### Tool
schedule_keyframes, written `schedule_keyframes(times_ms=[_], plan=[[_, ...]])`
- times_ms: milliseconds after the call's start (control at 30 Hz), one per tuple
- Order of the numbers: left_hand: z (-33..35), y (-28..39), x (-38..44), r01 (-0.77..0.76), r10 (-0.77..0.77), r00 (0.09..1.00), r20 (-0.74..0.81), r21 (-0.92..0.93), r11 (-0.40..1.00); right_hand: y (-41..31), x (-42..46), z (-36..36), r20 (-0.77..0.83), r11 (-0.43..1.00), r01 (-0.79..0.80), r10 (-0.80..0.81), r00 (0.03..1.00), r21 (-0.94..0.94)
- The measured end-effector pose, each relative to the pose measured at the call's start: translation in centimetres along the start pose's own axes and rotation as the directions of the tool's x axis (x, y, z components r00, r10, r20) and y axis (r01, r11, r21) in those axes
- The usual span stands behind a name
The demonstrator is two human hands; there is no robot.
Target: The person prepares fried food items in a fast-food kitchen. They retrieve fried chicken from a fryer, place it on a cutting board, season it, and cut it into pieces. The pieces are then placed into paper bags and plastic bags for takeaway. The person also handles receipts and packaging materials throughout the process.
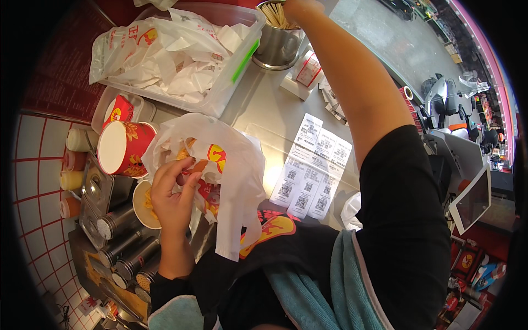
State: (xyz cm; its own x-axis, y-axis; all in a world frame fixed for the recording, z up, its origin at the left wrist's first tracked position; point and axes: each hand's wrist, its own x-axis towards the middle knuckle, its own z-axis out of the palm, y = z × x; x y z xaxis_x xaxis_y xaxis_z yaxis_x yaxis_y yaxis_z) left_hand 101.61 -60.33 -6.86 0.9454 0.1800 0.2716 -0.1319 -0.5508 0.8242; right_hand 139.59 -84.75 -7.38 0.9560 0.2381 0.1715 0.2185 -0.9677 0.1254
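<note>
My left hand [175,194] is at the opening of a white plastic carrier bag [243,181], its thumb and fingers around a brown piece of what looks like fried food or its wrapper [199,166]. Through the opening, red printed packaging [209,194] shows inside. My right hand [303,11] reaches to the top of a steel canister [277,46] that holds many wooden sticks [273,15]; its fingertips are hidden, so whether it grips any stick cannot be told. A paper cup of yellow food [147,204] stands under my left wrist.
Printed receipts [311,165] lie on the steel counter [258,97]. A plastic bin [214,97] of bags stands beyond, near a red paper bucket [126,148]. Steel shakers [123,220] and sauce containers [72,181] line the left side. A tape roll [308,69] sits beside the canister.
</note>
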Motion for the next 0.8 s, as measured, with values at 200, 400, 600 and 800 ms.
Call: schedule_keyframes(times_ms=[200, 400, 600, 800], plan=[[0.2, -0.4, -0.3, -0.164, 0.177, 0.979, -0.099, 0.129, 0.978, -0.9, 0.6, -4.3, 0.046, 0.814, -0.198, 0.207, 0.977, 0.546], [-0.1, -0.3, -1.8, -0.081, 0.091, 0.992, -0.092, 0.100, 0.992, -2.9, -5.5, -10.7, -0.524, 0.514, 0.334, 0.285, 0.802, 0.790], [0.2, -1.0, -2.6, -0.101, 0.113, 0.981, -0.158, 0.087, 0.991, -9.9, -16.0, -18.0, -0.435, -0.112, 0.420, -0.224, 0.872, 0.901], [0.4, -0.7, -2.7, -0.175, 0.200, 0.957, -0.208, 0.135, 0.975, -15.4, -18.9, -16.2, -0.540, 0.024, 0.689, -0.601, 0.589, 0.725]])
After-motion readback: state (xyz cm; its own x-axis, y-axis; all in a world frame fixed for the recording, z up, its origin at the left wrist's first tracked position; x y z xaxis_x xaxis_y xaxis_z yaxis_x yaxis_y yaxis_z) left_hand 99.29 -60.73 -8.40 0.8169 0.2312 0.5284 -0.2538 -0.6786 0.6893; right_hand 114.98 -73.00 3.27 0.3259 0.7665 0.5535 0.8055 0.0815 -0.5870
